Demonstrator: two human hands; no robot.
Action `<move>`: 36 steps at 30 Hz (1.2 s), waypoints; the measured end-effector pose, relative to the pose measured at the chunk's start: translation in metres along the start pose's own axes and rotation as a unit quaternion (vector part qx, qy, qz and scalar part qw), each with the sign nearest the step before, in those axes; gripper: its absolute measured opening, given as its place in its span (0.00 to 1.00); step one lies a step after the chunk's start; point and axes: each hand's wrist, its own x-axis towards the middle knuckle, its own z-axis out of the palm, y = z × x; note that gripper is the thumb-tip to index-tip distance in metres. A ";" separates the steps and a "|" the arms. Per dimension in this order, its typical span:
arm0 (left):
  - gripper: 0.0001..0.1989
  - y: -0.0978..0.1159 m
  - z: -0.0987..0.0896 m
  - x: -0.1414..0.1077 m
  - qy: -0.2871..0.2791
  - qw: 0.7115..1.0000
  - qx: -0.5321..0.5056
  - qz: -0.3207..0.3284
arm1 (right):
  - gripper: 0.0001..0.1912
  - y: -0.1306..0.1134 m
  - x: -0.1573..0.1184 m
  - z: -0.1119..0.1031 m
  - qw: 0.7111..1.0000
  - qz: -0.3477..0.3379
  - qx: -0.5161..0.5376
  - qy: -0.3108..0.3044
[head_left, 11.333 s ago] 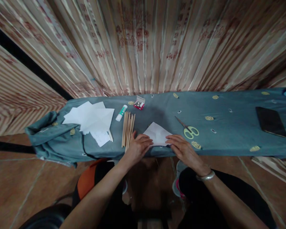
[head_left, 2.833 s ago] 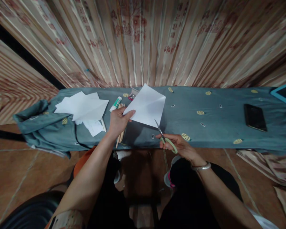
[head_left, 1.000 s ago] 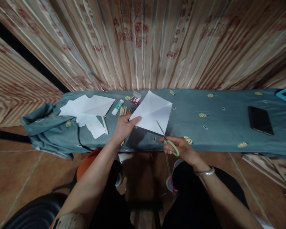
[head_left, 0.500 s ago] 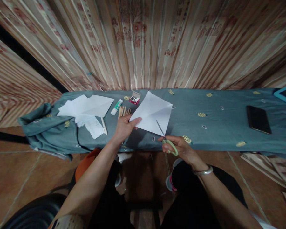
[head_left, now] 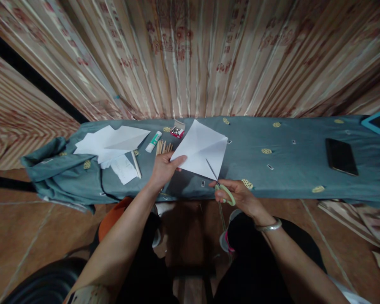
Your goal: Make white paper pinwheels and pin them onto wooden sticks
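Scissors (head_left: 221, 188) are off the cloth (head_left: 285, 181) now, the right hand (head_left: 239, 195) curled round their handles, one blade across the paper (head_left: 201, 145) at five o'clock; the left hand (head_left: 165, 169) pinches it at eight, above mid-cloth. Cutting seems to replace folding.

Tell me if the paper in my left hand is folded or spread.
Spread: the white sheet in your left hand shows a broad four-sided face, with a faint crease across it.
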 end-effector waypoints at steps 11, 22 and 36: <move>0.20 -0.001 0.003 -0.003 -0.005 1.000 0.005 -0.007 | 0.28 -0.002 0.000 0.001 1.000 0.001 -0.010 0.002; 0.19 -0.003 0.002 -0.004 -0.013 1.000 -0.007 -0.012 | 0.27 0.000 0.000 0.000 1.000 -0.002 -0.019 -0.003; 0.17 -0.005 0.003 -0.004 -0.020 1.000 -0.004 -0.006 | 0.28 -0.003 0.001 0.001 1.000 0.007 -0.008 0.009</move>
